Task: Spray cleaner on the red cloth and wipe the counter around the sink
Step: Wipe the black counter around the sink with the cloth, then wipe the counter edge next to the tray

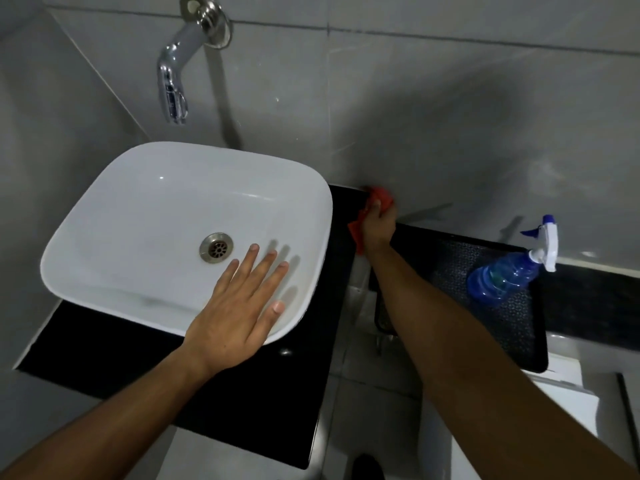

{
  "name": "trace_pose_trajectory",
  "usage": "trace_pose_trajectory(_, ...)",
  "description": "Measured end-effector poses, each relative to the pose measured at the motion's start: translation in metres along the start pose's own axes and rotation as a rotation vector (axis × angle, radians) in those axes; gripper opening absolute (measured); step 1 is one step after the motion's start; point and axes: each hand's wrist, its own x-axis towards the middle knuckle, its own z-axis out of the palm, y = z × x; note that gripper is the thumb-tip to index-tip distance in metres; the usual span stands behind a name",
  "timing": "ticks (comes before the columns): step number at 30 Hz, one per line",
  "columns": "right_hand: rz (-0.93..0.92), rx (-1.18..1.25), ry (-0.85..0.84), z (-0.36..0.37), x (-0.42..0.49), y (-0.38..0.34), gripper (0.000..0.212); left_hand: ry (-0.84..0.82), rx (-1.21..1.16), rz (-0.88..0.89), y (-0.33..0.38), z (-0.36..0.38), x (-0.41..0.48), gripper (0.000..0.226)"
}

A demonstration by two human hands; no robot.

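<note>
A white basin point(114, 209) sits on a black counter point(263, 403). My left hand point(239, 306) lies flat over the basin's front right rim, fingers spread, holding nothing. My right hand point(379, 225) reaches to the counter's far right corner against the wall and grips the bunched red cloth point(381, 197), which sticks out above and to the left of the fist. A blue spray bottle point(502, 273) with a white and blue trigger head lies tilted on a black patterned tray point(519, 327) to the right, apart from both hands.
A chrome wall tap point(175, 77) hangs over the basin's back. Grey tiled wall runs behind everything. There is a gap between the counter and the tray, showing the floor below. White surfaces point(571, 393) lie at the lower right.
</note>
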Motion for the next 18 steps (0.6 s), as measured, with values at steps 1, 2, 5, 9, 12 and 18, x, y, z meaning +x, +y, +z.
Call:
trace_pose_trajectory(1, 0.055, 0.124, 0.008, -0.011, -0.004, -0.002, 0.037, 0.007, 0.001, 0.007, -0.001, 0.0, 0.0, 0.058)
trace_pose_trajectory(2, 0.1, 0.239, -0.008, -0.021, -0.011, -0.003, 0.038, 0.007, 0.003, 0.012, -0.002, 0.0, 0.0, 0.057)
trace_pose_trajectory(5, 0.252, 0.447, -0.106, -0.064, -0.037, -0.009, 0.045, 0.006, -0.009, 0.026, -0.001, 0.001, 0.0, 0.057)
trace_pose_trajectory(9, 0.431, 0.661, -0.322, -0.113, -0.095, -0.033, 0.06, 0.024, 0.019, 0.03, 0.001, -0.004, 0.0, 0.06)
trace_pose_trajectory(12, 0.429, 0.717, -0.294, -0.138, -0.136, -0.05, 0.062, 0.131, -0.022, 0.125, 0.03, -0.02, 0.007, 0.056)
trace_pose_trajectory(18, 0.284, 0.482, -0.333, -0.163, -0.175, -0.069, 0.059, -0.244, -1.102, -0.325, 0.153, -0.044, 0.078, 0.066)
